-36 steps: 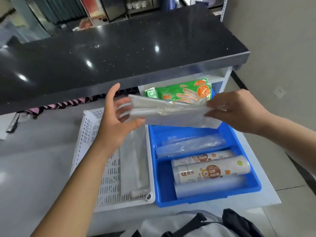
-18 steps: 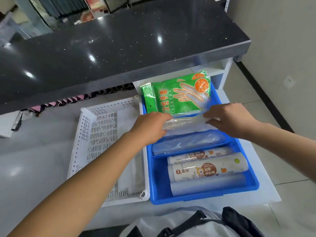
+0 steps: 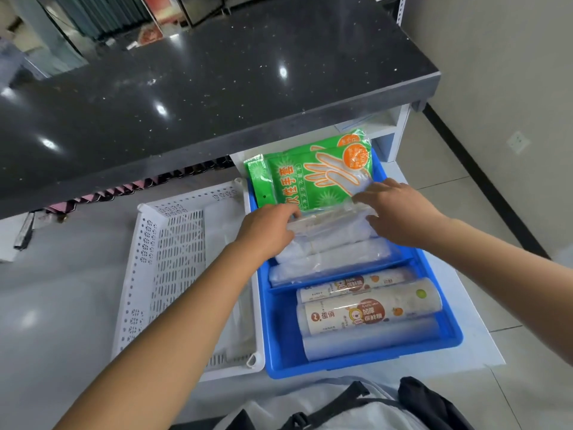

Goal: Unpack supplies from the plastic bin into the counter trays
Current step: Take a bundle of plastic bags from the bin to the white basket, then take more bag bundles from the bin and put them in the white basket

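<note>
Under the black counter, beside a plain wall

A glossy speckled black countertop [image 3: 217, 88] overhung a pale grey work surface [image 3: 62, 305], catching bright spots of overhead light. To the right stood a white shelf unit [image 3: 398, 131], then a light tiled floor [image 3: 459, 187] edged by a dark baseboard [image 3: 483, 178] along a beige wall [image 3: 502, 57] with a small outlet [image 3: 517, 141].

A clear plastic packet [image 3: 328, 226] is held at its ends by the left hand [image 3: 266, 231] and right hand [image 3: 400, 212] inside the blue tray [image 3: 366, 364], beside the white perforated bin [image 3: 167, 274] and before green glove packs [image 3: 313, 175].
</note>
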The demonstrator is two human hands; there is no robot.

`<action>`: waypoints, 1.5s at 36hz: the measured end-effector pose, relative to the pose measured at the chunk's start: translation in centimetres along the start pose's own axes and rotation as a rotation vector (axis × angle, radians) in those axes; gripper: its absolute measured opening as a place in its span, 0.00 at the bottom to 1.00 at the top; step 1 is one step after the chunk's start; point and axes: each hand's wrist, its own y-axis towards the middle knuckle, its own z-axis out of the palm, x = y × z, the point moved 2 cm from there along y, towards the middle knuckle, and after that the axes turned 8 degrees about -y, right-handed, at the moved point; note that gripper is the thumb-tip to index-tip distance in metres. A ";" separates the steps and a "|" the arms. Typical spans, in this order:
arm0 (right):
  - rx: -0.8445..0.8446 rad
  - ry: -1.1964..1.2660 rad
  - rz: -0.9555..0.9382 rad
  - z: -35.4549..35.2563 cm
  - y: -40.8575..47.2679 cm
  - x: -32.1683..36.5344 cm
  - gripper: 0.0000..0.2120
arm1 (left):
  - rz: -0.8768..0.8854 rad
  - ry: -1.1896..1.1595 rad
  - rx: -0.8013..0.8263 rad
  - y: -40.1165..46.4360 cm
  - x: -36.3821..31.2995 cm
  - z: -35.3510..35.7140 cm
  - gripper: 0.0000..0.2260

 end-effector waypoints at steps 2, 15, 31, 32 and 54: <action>-0.072 0.002 0.011 0.6 -0.2 0.5 0.22 | 0.047 0.036 -0.112 -0.5 0.1 0.4 0.17; -0.090 0.103 0.134 0.1 -2.1 3.2 0.27 | 0.017 -0.165 -0.170 -5.8 1.8 1.7 0.28; -0.068 0.616 -0.137 -3.0 -9.1 22.1 0.23 | -0.311 -0.592 -0.504 -26.2 8.2 1.3 0.31; -0.051 0.605 -0.156 -2.8 -9.7 23.7 0.23 | -0.319 -0.609 -0.528 -27.8 8.9 1.4 0.31; 0.300 0.366 -0.647 2.7 -20.4 59.1 0.24 | -0.968 -0.771 -0.565 -62.9 28.2 10.9 0.35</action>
